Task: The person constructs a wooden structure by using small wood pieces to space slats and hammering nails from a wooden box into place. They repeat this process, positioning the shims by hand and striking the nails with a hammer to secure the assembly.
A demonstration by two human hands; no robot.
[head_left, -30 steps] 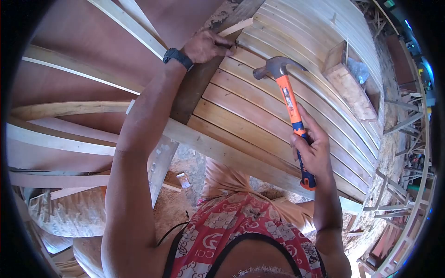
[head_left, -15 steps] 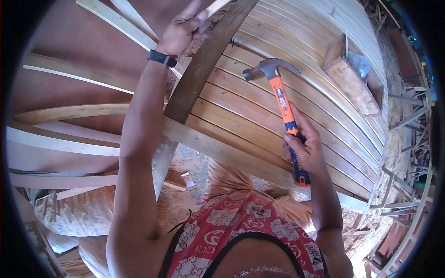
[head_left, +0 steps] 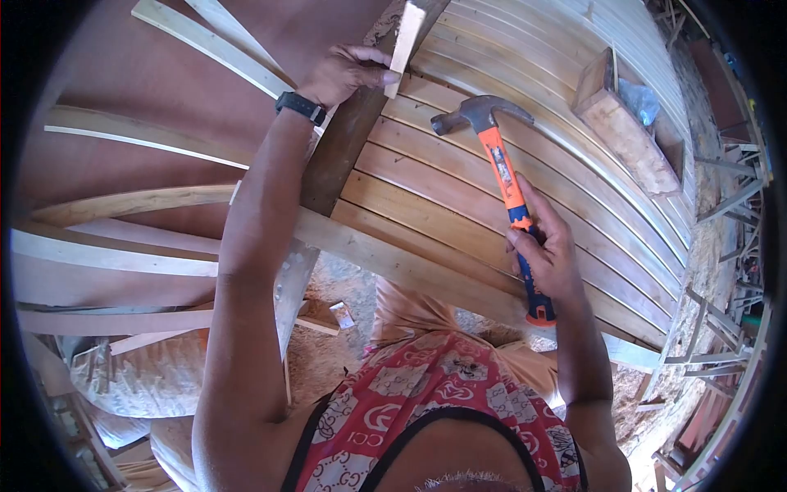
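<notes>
hammer (head_left: 502,168): long axis ran from lower right to upper left in the head view, a bit off upright; orange and blue grip low, steel head (head_left: 479,112) high.
hammer head: blunt face pointed left toward the dark rib (head_left: 340,152), claw pointed right; it was over the planking (head_left: 459,197), whether touching i could not tell.
right hand (head_left: 548,256): clenched on the lower grip, fingers (head_left: 525,246) wrapped round it, one laid up along the handle; the butt stuck out below the palm.
wood strip (head_left: 405,37): short pale piece, long axis near upright in the picture, top leaning slightly right; it lay on the upper part of the dark rib, at the edge of the planking.
left hand (head_left: 344,72): reached up and pinched the strip's lower end between thumb and fingertips, closed on it.
wristwatch (head_left: 297,107): black band on the left wrist.
planking: long curved boards running up and to the right, edge to edge.
cross batten (head_left: 410,269): pale, ran under the dark rib and the planking, down to the right.
wooden box (head_left: 623,135): sat on the planking, well right of the hammer.
</notes>
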